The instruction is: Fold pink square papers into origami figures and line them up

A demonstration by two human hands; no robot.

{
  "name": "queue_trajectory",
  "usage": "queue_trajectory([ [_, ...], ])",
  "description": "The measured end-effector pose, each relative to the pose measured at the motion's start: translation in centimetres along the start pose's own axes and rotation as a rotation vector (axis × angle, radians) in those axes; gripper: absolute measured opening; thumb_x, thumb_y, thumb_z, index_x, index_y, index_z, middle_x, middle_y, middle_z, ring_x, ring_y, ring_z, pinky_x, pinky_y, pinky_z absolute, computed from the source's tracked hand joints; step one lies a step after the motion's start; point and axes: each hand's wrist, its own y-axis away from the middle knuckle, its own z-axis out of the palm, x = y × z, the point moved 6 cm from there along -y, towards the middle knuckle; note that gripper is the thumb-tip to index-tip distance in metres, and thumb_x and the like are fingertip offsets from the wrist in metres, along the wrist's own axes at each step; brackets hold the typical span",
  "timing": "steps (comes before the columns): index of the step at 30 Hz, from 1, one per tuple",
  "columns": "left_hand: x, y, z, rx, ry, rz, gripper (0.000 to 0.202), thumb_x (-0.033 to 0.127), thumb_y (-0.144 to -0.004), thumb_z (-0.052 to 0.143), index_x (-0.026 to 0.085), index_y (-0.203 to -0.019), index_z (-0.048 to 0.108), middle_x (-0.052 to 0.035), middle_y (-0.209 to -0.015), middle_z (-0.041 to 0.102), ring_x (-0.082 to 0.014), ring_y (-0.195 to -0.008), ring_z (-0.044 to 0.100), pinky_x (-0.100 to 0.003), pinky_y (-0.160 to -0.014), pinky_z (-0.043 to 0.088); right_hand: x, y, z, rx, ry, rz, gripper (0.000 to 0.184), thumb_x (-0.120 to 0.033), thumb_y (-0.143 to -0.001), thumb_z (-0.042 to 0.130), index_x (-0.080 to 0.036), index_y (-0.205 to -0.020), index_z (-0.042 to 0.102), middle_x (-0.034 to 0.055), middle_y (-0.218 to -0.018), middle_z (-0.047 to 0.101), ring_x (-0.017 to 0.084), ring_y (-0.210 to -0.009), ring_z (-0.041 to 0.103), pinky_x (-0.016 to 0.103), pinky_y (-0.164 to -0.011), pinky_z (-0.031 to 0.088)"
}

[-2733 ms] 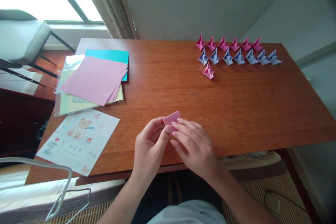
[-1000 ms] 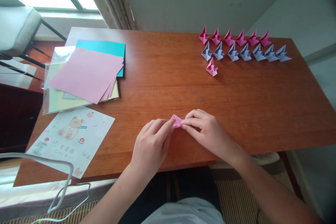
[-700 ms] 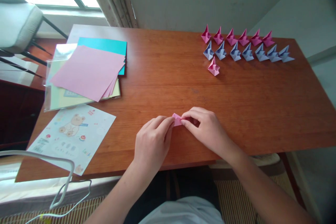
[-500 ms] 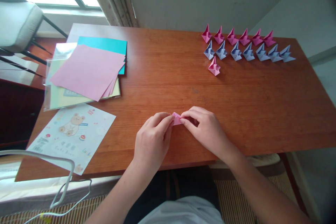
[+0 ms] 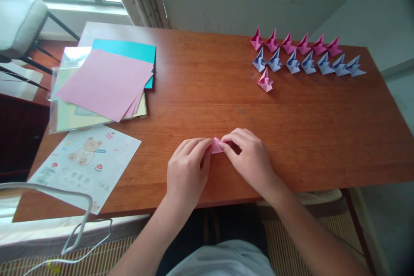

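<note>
A small piece of folded pink paper [image 5: 217, 146] is held between my two hands, low over the front middle of the table. My left hand [image 5: 189, 166] pinches its left end between thumb and fingertips. At the right end, the thumb and index finger of my right hand [image 5: 247, 153] close on it. The fingers cover both ends, so only its middle shows. Beyond my hands, to the right, stands a light pink folded paper figure [image 5: 265, 81]. Behind it are a row of blue-grey paper figures [image 5: 293, 63] and a row of dark pink ones [image 5: 288, 44].
Pink paper sheets [image 5: 108, 82] lie on a clear plastic sleeve at the table's left, with turquoise paper [image 5: 129, 54] beneath. A bear-printed sheet [image 5: 86, 164] lies nearer. A white curved tube [image 5: 64, 189] crosses the lower left. The wooden table [image 5: 194, 90] has its front edge near my body.
My fingers have shifted slightly on the pink paper, which now shows a more pointed top. The whole view has moved a little. Both hands keep their pinch.
</note>
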Motion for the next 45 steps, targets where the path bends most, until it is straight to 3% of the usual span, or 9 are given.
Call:
queue_trajectory([
  [15,0.0,0.2,0.3,0.010,0.004,-0.010,0.014,0.014,-0.096,0.057,0.021,-0.099,0.070,-0.0036,-0.094,0.076,-0.0199,-0.086,0.068,-0.033,-0.079,0.054,0.0,-0.1,0.1,0.009,0.014,0.013,0.012,-0.022,-0.093,0.065,-0.023,-0.082,0.063,0.0014,-0.083,0.068,0.019,-0.081,0.061,0.032,-0.074,0.045],
  [26,0.1,0.0,0.4,-0.002,-0.015,-0.010,0.014,0.016,-0.095,0.057,0.021,-0.098,0.069,-0.0034,-0.094,0.076,-0.0200,-0.086,0.067,-0.033,-0.078,0.053,-0.1,-1.5,-0.3,-0.127,0.086,0.008,0.011,-0.018,-0.091,0.067,-0.024,-0.081,0.067,-0.0001,-0.082,0.070,0.017,-0.076,0.063,0.030,-0.068,0.042],
  [32,0.1,-0.1,0.4,-0.015,-0.024,-0.009,0.014,0.016,-0.095,0.057,0.022,-0.099,0.069,-0.0036,-0.095,0.076,-0.0207,-0.086,0.067,-0.034,-0.078,0.053,-0.4,-2.7,-0.5,-0.178,0.161,0.037,0.018,-0.028,-0.088,0.073,-0.023,-0.071,0.068,-0.0008,-0.074,0.069,0.016,-0.066,0.059,0.030,-0.059,0.034],
  [38,0.3,0.1,0.3,-0.012,-0.075,0.015,0.014,0.016,-0.096,0.057,0.020,-0.101,0.070,-0.0041,-0.096,0.076,-0.0212,-0.087,0.067,-0.034,-0.079,0.054,-0.2,-3.3,-0.4,-0.233,0.128,0.081,0.018,-0.030,-0.086,0.076,-0.023,-0.073,0.067,-0.0023,-0.074,0.071,0.014,-0.066,0.060,0.029,-0.059,0.034],
  [41,1.7,1.4,0.2,-0.033,-0.147,0.113,0.022,0.012,-0.096,0.056,0.017,-0.113,0.068,-0.0074,-0.109,0.076,-0.0238,-0.096,0.068,-0.039,-0.087,0.055,-0.2,-3.7,-0.5,-0.293,0.140,0.107,0.017,-0.033,-0.086,0.076,-0.024,-0.074,0.068,-0.0032,-0.074,0.071,0.014,-0.065,0.061,0.029,-0.058,0.033],
  [43,3.1,2.7,0.1,-0.031,-0.178,0.205,0.036,0.010,-0.093,0.058,0.014,-0.129,0.062,-0.0117,-0.127,0.071,-0.0267,-0.113,0.066,-0.041,-0.098,0.053,-0.2,-3.9,-0.6,-0.327,0.160,0.123,0.016,-0.035,-0.086,0.075,-0.025,-0.075,0.069,-0.0038,-0.074,0.072,0.015,-0.066,0.061,0.029,-0.057,0.031],
  [45,4.1,3.9,0.8,-0.103,-0.208,0.235,0.047,0.012,-0.092,0.059,0.006,-0.138,0.055,-0.0178,-0.141,0.062,-0.0304,-0.130,0.057,-0.043,-0.109,0.048,-0.2,-4.0,-0.6,-0.341,0.177,0.126,0.015,-0.035,-0.086,0.075,-0.025,-0.076,0.069,-0.0038,-0.074,0.072,0.015,-0.067,0.062,0.029,-0.057,0.030],
])
